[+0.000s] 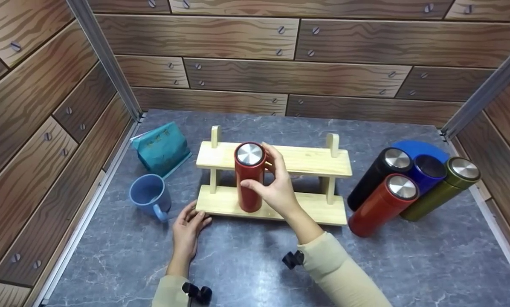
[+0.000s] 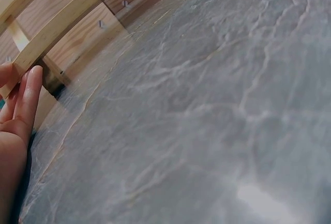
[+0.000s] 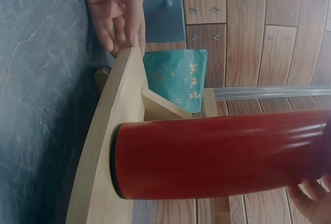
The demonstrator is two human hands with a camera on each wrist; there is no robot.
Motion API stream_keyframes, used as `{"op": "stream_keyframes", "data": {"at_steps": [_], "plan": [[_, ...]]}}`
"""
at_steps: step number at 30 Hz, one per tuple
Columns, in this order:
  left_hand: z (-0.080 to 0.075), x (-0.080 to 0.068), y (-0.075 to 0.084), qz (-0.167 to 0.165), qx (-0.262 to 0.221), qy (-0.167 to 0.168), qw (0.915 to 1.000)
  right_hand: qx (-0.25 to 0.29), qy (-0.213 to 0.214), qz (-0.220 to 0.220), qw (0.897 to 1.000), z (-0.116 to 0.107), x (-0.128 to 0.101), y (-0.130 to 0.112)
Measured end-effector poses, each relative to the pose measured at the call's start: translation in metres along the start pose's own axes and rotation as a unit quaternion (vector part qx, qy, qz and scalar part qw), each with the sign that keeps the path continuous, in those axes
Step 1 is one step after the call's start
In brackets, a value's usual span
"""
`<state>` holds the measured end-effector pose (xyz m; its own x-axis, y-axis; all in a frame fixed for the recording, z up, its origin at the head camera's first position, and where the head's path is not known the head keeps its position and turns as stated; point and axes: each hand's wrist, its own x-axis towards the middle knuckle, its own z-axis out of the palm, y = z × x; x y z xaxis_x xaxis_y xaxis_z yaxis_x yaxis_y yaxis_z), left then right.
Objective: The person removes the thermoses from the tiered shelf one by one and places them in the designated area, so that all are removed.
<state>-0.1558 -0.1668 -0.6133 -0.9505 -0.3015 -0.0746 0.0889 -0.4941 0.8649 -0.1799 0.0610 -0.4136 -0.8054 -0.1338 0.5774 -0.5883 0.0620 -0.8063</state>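
A red thermos bottle (image 1: pixel 250 200) with a silver lid stands upright on the lower board of a two-tier wooden shelf (image 1: pixel 310 207), left of its middle. My right hand (image 1: pixel 278 187) grips the bottle's upper part from the right, thumb on the near side and fingers behind. In the right wrist view, the bottle's dark base (image 3: pixel 115 162) meets the board. My left hand (image 1: pixel 188 230) pinches the lower board's front left corner; the left wrist view has its fingers (image 2: pixel 30 92) under the board's edge.
Left of the shelf are a blue mug (image 1: pixel 150 196) and a teal pouch (image 1: pixel 163 149). On the right stand a black bottle (image 1: pixel 372 181), another red bottle (image 1: pixel 376 213), a blue bottle (image 1: pixel 430 170) and an olive bottle (image 1: pixel 436 194). A blue round object (image 1: pixel 421 147) lies behind them.
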Motion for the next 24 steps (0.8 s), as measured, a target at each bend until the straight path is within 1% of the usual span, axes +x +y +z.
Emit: {"op": "stream_keyframes", "data": {"at_steps": [4,11,16,20,24], "plan": [[0.0,0.0,-0.001,-0.002,0.006,0.005,1.0,-0.002,0.0,0.002,1.0,0.002,0.002,0.001],[0.001,0.0,-0.001,-0.004,0.002,0.007,1.0,0.012,0.011,-0.001,1.0,0.002,0.002,0.006],[0.0,-0.001,-0.001,-0.006,0.001,0.006,1.0,0.009,0.016,-0.011,1.0,-0.001,-0.002,0.009],[0.0,-0.001,-0.002,-0.001,0.009,0.001,1.0,0.011,0.023,-0.019,0.999,-0.004,-0.006,0.009],[0.0,0.0,-0.002,0.001,0.012,0.004,0.9999,0.015,0.031,-0.024,0.999,-0.009,-0.009,0.01]]}}
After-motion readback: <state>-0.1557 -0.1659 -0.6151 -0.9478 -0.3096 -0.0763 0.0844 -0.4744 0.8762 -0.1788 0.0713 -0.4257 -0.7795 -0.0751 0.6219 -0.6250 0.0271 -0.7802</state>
